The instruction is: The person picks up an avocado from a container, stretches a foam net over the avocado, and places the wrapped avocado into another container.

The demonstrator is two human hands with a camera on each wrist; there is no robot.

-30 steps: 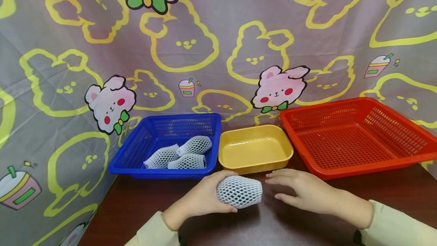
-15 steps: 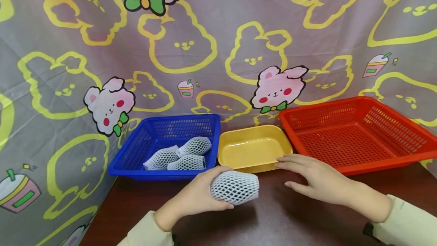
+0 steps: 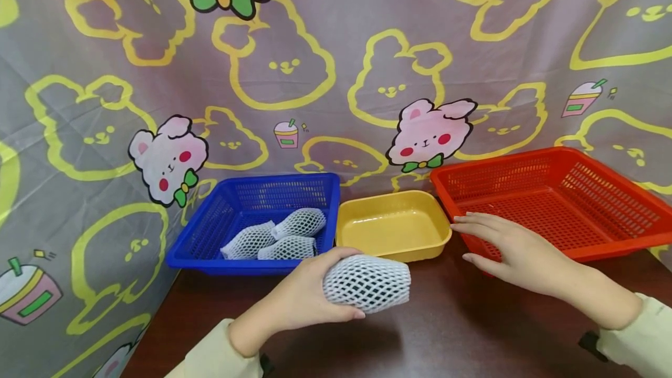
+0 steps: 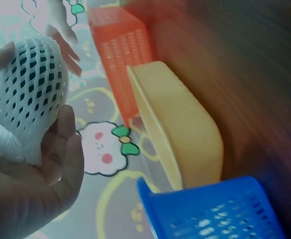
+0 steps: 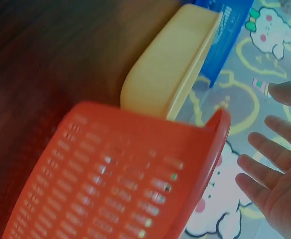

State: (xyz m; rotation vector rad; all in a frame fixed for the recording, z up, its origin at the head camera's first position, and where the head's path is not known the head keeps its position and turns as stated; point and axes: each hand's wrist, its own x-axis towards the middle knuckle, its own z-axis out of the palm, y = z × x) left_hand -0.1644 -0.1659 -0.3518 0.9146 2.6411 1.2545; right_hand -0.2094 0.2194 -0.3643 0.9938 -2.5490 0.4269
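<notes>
In the head view my left hand [image 3: 301, 296] grips a white foam net sleeve [image 3: 370, 283], with something dark showing through its mesh. The left wrist view shows the same sleeve [image 4: 33, 82] held between thumb and curled fingers. What lies inside the net I cannot tell. My right hand [image 3: 517, 252] hovers by the near left corner of the red basket [image 3: 530, 261], fingers spread and holding nothing. Several fingers of that hand [image 5: 280, 159] show in the right wrist view, apart from the basket.
At the left stands a blue basket [image 3: 252, 267] with three more net sleeves [image 3: 286, 248] in it. Between the baskets sits a shallow yellow tray [image 3: 388, 235] with a bare bottom. A patterned cloth [image 3: 336, 74] hangs behind them. All stand on a dark brown table [image 3: 420, 337].
My right hand has moved right and away from the net sleeve, over toward the red basket. The left hand keeps its hold on the sleeve and has shifted only slightly.
</notes>
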